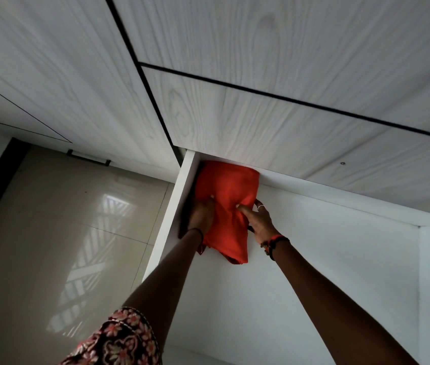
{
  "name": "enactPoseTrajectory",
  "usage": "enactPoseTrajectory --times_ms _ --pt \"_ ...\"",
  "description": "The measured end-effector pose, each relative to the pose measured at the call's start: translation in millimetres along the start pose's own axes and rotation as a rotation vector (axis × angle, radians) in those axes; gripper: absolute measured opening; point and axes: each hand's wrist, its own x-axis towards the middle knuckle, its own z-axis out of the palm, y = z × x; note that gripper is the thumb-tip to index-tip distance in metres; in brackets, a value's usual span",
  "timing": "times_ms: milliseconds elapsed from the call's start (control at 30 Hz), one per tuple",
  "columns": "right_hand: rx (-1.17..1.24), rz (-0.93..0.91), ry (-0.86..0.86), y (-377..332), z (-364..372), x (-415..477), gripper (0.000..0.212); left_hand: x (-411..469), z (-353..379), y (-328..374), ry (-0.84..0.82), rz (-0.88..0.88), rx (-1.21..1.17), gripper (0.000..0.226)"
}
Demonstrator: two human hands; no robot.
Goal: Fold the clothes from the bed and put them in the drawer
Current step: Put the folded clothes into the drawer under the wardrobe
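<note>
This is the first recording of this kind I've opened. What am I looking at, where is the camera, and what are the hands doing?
There is no machine here: the grip is simply a person's two bare hands. The one picture comes from a wide-angle camera worn on the person's head. It looks forward and down, so both arms reach in from the bottom edge. Below them is an open white drawer, pulled out of a pale wood-grain cabinet. A folded orange cloth lies in the drawer's far left corner. The left hand and the right hand hold it from either side, with the thumbs pressed into the fabric. To the left of the drawer is a shiny tiled floor.
</note>
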Motion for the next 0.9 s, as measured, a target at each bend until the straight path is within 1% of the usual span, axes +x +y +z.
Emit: enactPoseTrajectory --times_ms 67,133,200,267,367,433,500,600,700,800,867,900 --pt "-0.112 -0.011 0.072 -4 3 -7 0.072 -17 -2 1 -0.015 -0.005 0.038 0.063" --pt "-0.195 -0.036 0.131 -10 8 -21 0.069 -33 -5 -1 0.012 -0.008 0.086 0.072" --pt "-0.275 -0.07 0.185 -14 14 -40 0.068 -53 -8 2 0.043 -0.032 0.124 0.075" --pt "-0.339 -0.107 0.216 -13 21 -62 0.067 -76 -14 4 0.063 -0.027 0.122 0.073" --pt "-0.397 -0.13 0.23 -13 33 -95 0.068 -110 -27 4 0.066 0.046 0.019 0.063" --pt "-0.409 -0.139 0.202 -16 42 -124 0.066 -135 -41 4 0.075 0.059 -0.087 0.056" --pt "-0.44 -0.159 0.146 -20 54 -154 0.063 -165 -61 3 0.122 0.053 -0.173 0.05" --pt "-0.497 -0.178 0.046 -21 70 -190 0.06 -197 -85 -11 0.248 0.057 -0.247 0.055" --pt "-0.536 -0.168 -0.055 -14 91 -228 0.059 -231 -115 -29 0.382 -0.002 -0.334 0.045" --pt "-0.593 -0.176 -0.162 -1 118 -275 0.059 -271 -148 -56 0.515 -0.077 -0.427 0.046" --pt "-0.626 -0.177 -0.203 8 128 -293 0.055 -287 -160 -67 0.563 -0.121 -0.459 0.046" --pt "-0.654 -0.18 -0.251 15 139 -310 0.052 -302 -172 -78 0.612 -0.148 -0.493 0.046"
